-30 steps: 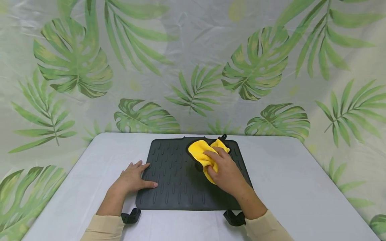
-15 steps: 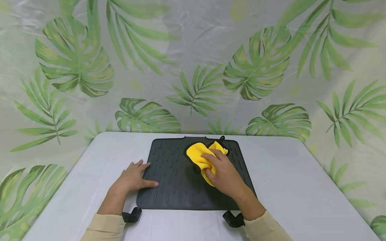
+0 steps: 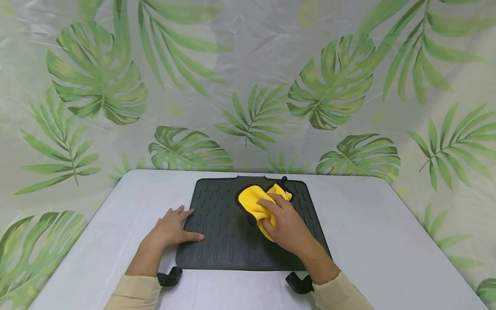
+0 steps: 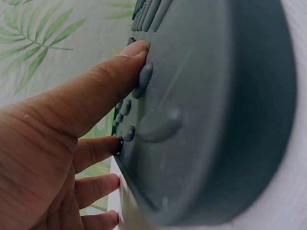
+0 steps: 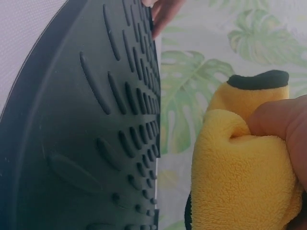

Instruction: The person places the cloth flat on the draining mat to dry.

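A dark grey ridged mat (image 3: 217, 241) with rounded corners lies on the white table. My left hand (image 3: 170, 228) rests at the mat's left edge, thumb on its surface and fingers spread along the side. In the left wrist view the thumb (image 4: 96, 91) presses among the raised ridges. My right hand (image 3: 288, 226) grips a bunched yellow cloth (image 3: 253, 200) with black edging over the right half of the mat. Close up, the cloth (image 5: 240, 177) looks fluffy, with the right thumb (image 5: 278, 117) pushed into a fold. Most of the other right fingers are hidden.
The white table (image 3: 383, 241) extends to both sides of the mat. Behind it hangs a leaf-print sheet (image 3: 248, 77). Black wrist devices sit by each sleeve, one at the left wrist (image 3: 170, 277) and one at the right wrist (image 3: 300, 283).
My right hand and the yellow cloth have shifted slightly left and toward me over the mat. The left hand stays in place at the mat's edge.
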Demonstrator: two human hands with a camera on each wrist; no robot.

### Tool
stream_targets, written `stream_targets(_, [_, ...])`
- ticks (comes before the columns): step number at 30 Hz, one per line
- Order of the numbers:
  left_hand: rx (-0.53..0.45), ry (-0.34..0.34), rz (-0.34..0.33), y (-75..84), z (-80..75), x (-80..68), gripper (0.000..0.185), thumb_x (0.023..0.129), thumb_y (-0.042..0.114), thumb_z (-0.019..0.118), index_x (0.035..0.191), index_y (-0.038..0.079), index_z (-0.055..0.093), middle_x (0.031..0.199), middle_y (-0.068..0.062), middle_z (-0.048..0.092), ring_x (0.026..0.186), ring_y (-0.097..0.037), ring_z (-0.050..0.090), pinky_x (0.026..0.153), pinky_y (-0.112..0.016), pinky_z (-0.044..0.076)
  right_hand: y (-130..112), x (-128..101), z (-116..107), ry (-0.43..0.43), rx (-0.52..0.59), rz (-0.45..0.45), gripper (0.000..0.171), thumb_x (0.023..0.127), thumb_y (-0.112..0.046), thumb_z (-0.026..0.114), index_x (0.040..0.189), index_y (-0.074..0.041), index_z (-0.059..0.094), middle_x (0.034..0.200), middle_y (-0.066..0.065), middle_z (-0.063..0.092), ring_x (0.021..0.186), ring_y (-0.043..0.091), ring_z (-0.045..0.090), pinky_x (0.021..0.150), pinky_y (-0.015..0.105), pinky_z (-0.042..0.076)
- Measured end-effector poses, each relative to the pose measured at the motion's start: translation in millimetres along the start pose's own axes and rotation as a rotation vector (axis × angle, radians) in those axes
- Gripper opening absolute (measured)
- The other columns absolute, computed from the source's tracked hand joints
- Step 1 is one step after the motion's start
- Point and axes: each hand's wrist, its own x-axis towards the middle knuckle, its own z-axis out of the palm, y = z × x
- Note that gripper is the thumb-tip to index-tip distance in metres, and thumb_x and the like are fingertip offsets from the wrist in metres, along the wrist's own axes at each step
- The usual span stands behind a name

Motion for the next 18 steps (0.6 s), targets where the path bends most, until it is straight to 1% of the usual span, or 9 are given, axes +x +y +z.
stream_targets(8, [0.003,0.001,0.002,0.0,0.0,0.4,0.102,0.075,0.057,0.085,0.152,0.004,0.046,0.161,-0.033,0.032,0.149,-0.061,0.02,0.115,-0.078,0.022,0.5,-0.2,1.2,-0.028,-0.003,-0.001,0.042,0.087,-0.013,0.079,0.128,-0.019,0.069,0.137,0.011,0.059,0.123,0.034,0.061,0.104,0.053,0.054])
stream_targets(14, [0.003,0.0,-0.003,-0.2,0.7,0.5,0.102,0.074,0.058,0.085,0.152,0.004,0.046,0.161,-0.032,0.032,0.149,-0.061,0.02,0.115,-0.078,0.022,0.4,-1.9,3.0,-0.059,-0.01,-0.001,0.042,0.087,-0.016,0.08,0.127,-0.02,0.069,0.137,0.01,0.059,0.124,0.033,0.061,0.104,0.053,0.055])
stream_targets(18, [0.004,0.002,-0.003,-0.8,1.3,0.6,0.102,0.074,0.058,0.085,0.152,0.004,0.047,0.161,-0.032,0.032,0.149,-0.061,0.02,0.115,-0.078,0.022,1.4,-1.9,4.8,-0.076,-0.022,-0.003,0.043,0.087,-0.017,0.081,0.128,-0.018,0.068,0.137,0.01,0.06,0.124,0.033,0.061,0.105,0.052,0.054])
